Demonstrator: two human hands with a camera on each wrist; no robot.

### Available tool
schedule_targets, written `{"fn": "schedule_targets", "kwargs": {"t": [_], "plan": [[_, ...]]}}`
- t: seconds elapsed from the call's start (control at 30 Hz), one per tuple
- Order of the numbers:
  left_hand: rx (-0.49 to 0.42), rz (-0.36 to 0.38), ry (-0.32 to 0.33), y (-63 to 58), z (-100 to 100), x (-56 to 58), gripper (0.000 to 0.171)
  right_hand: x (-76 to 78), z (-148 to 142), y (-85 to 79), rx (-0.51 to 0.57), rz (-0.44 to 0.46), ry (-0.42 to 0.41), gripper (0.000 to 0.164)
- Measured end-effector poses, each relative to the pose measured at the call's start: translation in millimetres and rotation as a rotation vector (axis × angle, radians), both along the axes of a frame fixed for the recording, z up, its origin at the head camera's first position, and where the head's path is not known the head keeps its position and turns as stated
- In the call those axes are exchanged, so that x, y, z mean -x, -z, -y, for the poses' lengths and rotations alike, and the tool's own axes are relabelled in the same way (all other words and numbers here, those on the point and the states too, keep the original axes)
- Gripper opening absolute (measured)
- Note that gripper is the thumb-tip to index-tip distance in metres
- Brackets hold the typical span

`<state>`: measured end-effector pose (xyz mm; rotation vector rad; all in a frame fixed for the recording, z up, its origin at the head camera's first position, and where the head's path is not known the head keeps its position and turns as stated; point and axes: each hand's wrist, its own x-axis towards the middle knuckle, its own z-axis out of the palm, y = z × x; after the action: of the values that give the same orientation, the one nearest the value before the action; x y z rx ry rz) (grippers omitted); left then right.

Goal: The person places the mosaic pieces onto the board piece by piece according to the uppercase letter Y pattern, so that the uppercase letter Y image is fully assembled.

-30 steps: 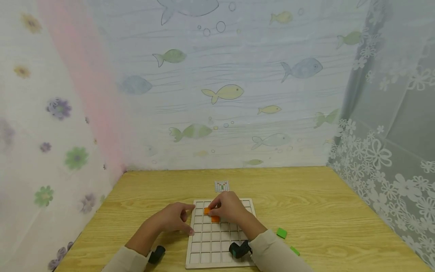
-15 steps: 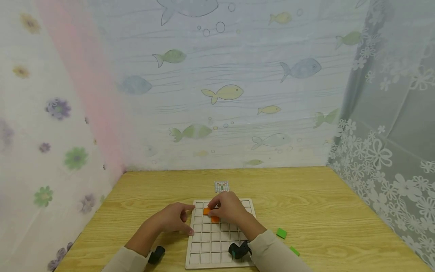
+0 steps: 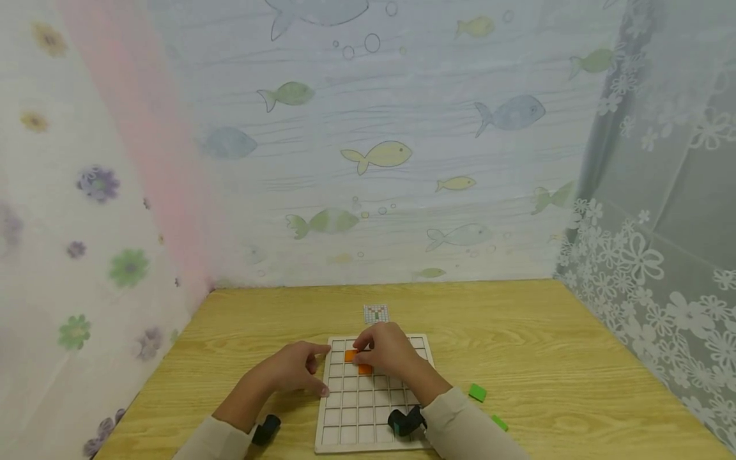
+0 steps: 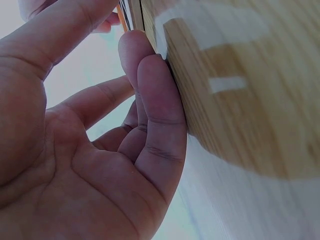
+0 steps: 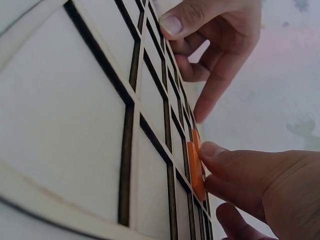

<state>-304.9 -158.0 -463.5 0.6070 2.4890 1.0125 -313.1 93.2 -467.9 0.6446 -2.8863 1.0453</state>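
Observation:
A pale wooden grid board (image 3: 347,418) lies on the table. Two orange square tiles sit in its upper part, set diagonally: an upper-left orange tile (image 3: 350,356) and a lower-right orange tile (image 3: 365,370). My right hand (image 3: 388,350) reaches over the board, thumb and index finger pinching the upper-left tile at its right side. In the right wrist view the right thumb (image 5: 212,150) is close against the orange pieces. My left hand (image 3: 293,369) is beside the board, thumb and index finger spread along its left edge. Its other fingers bend loosely in the left wrist view.
Behind the board lies a small printed grid card (image 3: 376,313). To the right of my right forearm are a green tile (image 3: 477,392) and another green tile (image 3: 499,423). Fabric with fish drawings (image 3: 376,154) hangs at the table's back edge.
Both hands, the board and the tiles stay in place. Only the head view shifts very slightly.

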Motion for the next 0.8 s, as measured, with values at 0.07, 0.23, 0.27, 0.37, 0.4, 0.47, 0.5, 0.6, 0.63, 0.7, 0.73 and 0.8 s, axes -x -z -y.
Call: {"fn": "schedule_targets", "kwargs": {"t": [0.07,0.23,0.27,0.37,0.4,0.47,0.5,0.6,0.63,0.7,0.73,0.8], "plan": [[0.004,-0.005,-0.001,0.0,-0.2,-0.1,0.087,-0.4,0.0,-0.4,0.000,0.000,0.000,0.018],[0.013,-0.015,0.001,0.9,0.2,0.0,0.087,-0.6,0.1,-0.4,-0.006,0.003,-0.002,0.018],[0.011,-0.013,0.001,0.9,0.3,-0.1,0.087,-0.5,0.0,-0.7,-0.009,0.002,-0.002,0.018],[0.002,-0.004,0.001,0.3,0.5,-0.9,0.087,-0.4,-0.8,-2.6,-0.018,-0.003,-0.005,0.019],[0.000,0.000,0.000,0.0,0.5,-1.2,0.087,-0.4,-1.2,-3.4,-0.021,-0.004,-0.006,0.019],[0.000,0.007,-0.004,-0.9,0.1,-1.7,0.087,-0.4,-2.5,-5.8,-0.020,-0.002,-0.004,0.018],[0.001,0.009,-0.006,-1.6,-0.3,-2.0,0.086,-0.5,-3.2,-6.9,-0.020,0.000,-0.003,0.018],[0.007,0.010,-0.012,-3.0,-1.0,-2.2,0.086,-0.6,-5.1,-10.4,-0.023,0.005,-0.003,0.019],[0.008,0.010,-0.014,-3.6,-1.1,-2.3,0.086,-0.7,-5.7,-11.7,-0.021,0.005,-0.003,0.019],[0.008,0.009,-0.018,-4.2,-1.4,-2.5,0.086,-0.7,-6.9,-13.7,-0.022,0.001,-0.007,0.020],[0.009,0.007,-0.017,-3.7,-1.4,-2.4,0.086,-0.7,-7.7,-14.7,-0.025,-0.003,-0.008,0.020],[0.013,0.003,-0.017,-3.4,-1.7,-2.2,0.086,-0.7,-9.8,-16.1,-0.022,-0.008,-0.008,0.021]]}}
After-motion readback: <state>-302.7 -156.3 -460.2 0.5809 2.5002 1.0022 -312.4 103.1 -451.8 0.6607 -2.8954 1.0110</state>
